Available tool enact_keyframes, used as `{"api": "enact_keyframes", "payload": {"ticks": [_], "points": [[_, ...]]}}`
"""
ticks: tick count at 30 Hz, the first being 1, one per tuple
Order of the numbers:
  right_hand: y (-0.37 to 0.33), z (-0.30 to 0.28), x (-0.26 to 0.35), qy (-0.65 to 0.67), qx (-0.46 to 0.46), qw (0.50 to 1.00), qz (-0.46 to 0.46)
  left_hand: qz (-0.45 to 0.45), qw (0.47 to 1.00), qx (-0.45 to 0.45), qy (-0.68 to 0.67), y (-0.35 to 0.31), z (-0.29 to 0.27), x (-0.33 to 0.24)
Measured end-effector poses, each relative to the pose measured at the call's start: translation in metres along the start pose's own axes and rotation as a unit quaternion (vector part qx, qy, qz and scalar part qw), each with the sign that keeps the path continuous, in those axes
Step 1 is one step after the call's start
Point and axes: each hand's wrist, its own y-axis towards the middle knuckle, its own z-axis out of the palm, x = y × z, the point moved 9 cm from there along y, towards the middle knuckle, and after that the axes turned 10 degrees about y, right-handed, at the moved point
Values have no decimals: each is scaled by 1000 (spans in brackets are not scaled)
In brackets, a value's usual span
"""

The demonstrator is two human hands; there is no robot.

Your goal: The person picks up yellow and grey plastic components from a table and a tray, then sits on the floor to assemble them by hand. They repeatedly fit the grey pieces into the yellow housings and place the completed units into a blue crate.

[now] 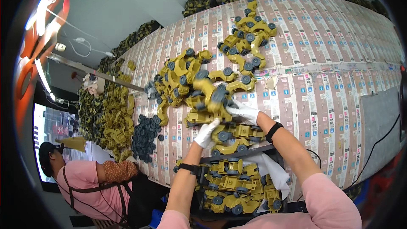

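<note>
My left hand [207,134], in a white glove, has its fingers closed at the near edge of the olive-yellow toy vehicles in the middle of the table. Also gloved in white, my right hand [243,112] grips a toy vehicle [208,92] with dark grey wheels, tilted up and smeared by motion. Its fingertips are partly hidden behind the toy. Right below my hands lie more toy vehicles [243,131]. A heap of them [176,76] spreads just beyond, to the left.
A dark-rimmed crate [220,157] full of toy vehicles stands at the near edge. Loose dark wheels [146,135] are piled left, beside a heap of yellow bodies [116,129]. A co-worker in pink [91,182] sits at the left. More vehicles [250,38] lie farther back.
</note>
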Motion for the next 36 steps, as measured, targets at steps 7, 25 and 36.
{"api": "enact_keyframes", "payload": {"ticks": [7, 25, 36], "points": [[-28, 47, 16, 56, 71, 996, -9, 87, 994, -37, -46, -52, 19, -29], [-248, 159, -22, -519, 134, 821, -199, 174, 910, -54, 373, -301, 55, -10], [-163, -55, 78, -754, -342, 532, -176, 269, 787, -279, 479, -261, 20, -88]]}}
